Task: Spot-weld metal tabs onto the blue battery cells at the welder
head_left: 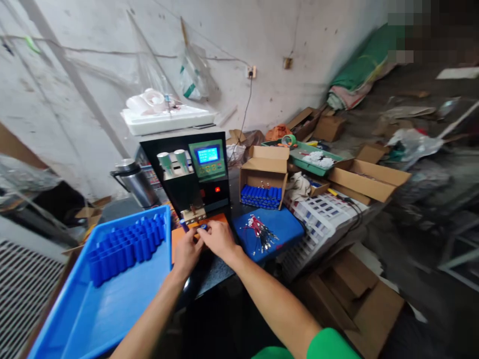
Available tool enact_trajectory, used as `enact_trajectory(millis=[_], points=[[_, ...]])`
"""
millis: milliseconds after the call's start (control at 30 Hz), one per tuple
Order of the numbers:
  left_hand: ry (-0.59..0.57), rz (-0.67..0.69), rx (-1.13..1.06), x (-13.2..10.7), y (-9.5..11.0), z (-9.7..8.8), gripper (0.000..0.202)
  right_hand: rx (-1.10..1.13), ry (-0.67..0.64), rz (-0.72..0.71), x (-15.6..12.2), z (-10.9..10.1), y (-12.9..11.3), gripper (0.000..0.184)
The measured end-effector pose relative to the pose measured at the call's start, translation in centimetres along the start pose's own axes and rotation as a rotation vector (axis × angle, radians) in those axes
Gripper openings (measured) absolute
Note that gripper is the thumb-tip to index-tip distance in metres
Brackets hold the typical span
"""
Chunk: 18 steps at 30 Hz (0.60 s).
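Note:
My left hand (186,251) and my right hand (219,239) meet on an orange plate (219,220) under the head of a black spot-welding machine (194,172). Together their fingers pinch a small blue battery cell (203,228) held just below the machine's electrodes (192,213). Both hands are closed around it. A blue tray (93,309) at my left holds several upright blue cells (125,247). To my right a blue pad (279,224) carries a heap of red-wired metal tabs (260,233).
An open cardboard box (264,174) of blue cells stands behind the pad. White plastic cell holders (322,214), a green tray (314,159) and more cartons crowd the right. A steel kettle (134,182) sits at the left by the wall.

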<state>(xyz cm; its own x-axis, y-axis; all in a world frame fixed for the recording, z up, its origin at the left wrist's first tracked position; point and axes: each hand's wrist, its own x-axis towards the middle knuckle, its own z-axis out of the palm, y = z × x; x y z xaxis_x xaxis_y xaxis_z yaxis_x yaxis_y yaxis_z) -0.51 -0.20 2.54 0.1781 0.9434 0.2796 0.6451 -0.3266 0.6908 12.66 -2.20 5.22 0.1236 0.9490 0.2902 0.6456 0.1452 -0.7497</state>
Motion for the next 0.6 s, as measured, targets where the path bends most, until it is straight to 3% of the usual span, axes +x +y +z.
enact_trajectory(millis=[200, 333, 400, 500, 600], points=[[-0.048, 0.094, 0.030, 0.1, 0.2, 0.2, 0.044, 0.058, 0.085, 0.005, 0.7, -1.4, 2.1, 0.021], [-0.070, 0.117, 0.051, -0.1, 0.2, 0.2, 0.043, 0.068, 0.341, -0.049, 1.8, -5.0, 6.7, 0.027], [-0.090, 0.116, 0.055, 0.0, 0.2, 0.2, 0.041, -0.001, 0.454, -0.092, 2.6, -7.4, 9.3, 0.035], [-0.124, 0.119, 0.042, 0.1, 0.2, 0.2, 0.038, -0.218, 0.521, -0.144, 3.9, -10.8, 12.9, 0.039], [-0.139, 0.111, 0.035, 0.2, 0.1, 0.3, 0.035, -0.506, 0.442, -0.123, 5.1, -12.8, 15.5, 0.039]])
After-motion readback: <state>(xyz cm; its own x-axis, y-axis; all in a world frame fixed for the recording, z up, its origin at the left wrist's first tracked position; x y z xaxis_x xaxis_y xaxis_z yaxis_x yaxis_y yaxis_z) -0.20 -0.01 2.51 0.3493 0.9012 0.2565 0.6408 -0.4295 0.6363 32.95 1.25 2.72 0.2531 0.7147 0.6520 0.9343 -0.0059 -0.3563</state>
